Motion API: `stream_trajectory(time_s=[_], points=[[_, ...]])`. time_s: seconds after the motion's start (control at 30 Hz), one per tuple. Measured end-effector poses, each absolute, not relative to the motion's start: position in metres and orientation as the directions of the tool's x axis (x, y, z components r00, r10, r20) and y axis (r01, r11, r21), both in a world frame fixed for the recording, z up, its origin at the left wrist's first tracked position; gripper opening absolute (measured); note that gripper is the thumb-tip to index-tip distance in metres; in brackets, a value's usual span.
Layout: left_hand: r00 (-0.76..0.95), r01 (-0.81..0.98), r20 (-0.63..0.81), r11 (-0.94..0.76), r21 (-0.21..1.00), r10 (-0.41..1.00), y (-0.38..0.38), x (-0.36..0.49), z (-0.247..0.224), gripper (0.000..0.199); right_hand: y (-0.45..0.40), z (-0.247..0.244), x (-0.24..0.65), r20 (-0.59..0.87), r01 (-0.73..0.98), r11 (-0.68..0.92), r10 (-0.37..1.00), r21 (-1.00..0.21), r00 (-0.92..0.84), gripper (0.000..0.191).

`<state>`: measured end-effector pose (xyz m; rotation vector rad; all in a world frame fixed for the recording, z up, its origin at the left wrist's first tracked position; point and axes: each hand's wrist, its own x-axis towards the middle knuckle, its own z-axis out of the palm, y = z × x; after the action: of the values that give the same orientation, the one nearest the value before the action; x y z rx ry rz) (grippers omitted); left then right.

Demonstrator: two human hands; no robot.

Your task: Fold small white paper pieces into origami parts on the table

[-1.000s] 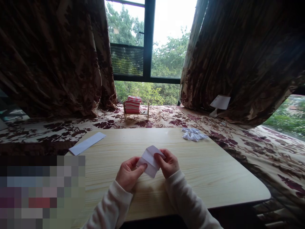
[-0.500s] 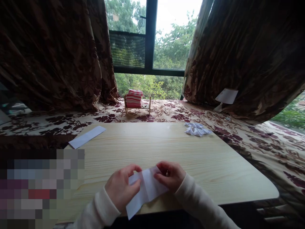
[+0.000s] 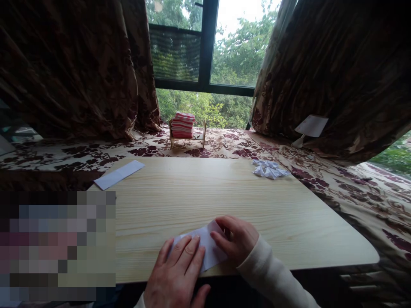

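Observation:
A creased white sheet of paper [image 3: 210,248] lies near the front edge of the wooden table, between my hands. My left hand [image 3: 181,269] rests flat on its left part, fingers stretched out, and covers much of it. At the sheet's far right corner, my right hand [image 3: 237,239] pinches the paper between thumb and fingers, and that corner is slightly raised.
A strip of white paper [image 3: 119,174] lies at the table's back left. Several folded paper pieces [image 3: 269,169] sit in a pile at the back right. Behind the table [image 3: 192,192], a small rack [image 3: 188,137] holds striped cloths [image 3: 183,125] near a white lamp [image 3: 311,125].
My left hand has gone from holding the paper's left side to lying flat on it. The paper now lies flatter on the table. My right hand keeps its pinch.

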<state>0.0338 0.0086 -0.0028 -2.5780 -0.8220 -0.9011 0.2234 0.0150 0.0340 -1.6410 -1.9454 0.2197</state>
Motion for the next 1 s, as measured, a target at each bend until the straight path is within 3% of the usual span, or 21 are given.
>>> stream_trajectory(time_s=[0.13,0.23,0.33,0.57,1.0], points=[[0.578,0.614,0.684,-0.789,-0.005,0.446,0.008,0.036,-0.006,0.043,0.014,0.035,0.22,0.454,0.851,0.356,0.876,-0.385,-0.161,0.013],[0.585,0.635,0.63,-0.772,0.037,0.511,0.003,0.037,-0.001,0.042,0.006,0.038,0.213,0.569,0.877,0.422,0.789,-0.23,-0.231,0.016],[0.59,0.65,0.577,-0.756,0.075,0.564,-0.001,0.036,0.004,0.043,-0.004,0.042,0.204,0.643,0.881,0.448,0.721,-0.149,-0.258,0.021],[0.579,0.618,0.636,-0.784,0.068,0.511,0.002,0.036,-0.003,0.038,-0.017,0.037,0.198,0.673,0.821,0.55,0.667,-0.156,-0.319,0.022],[0.582,0.616,0.652,-0.787,0.037,0.486,0.004,0.036,-0.004,0.041,-0.02,0.03,0.202,0.734,0.799,0.583,0.605,-0.145,-0.308,0.022]])
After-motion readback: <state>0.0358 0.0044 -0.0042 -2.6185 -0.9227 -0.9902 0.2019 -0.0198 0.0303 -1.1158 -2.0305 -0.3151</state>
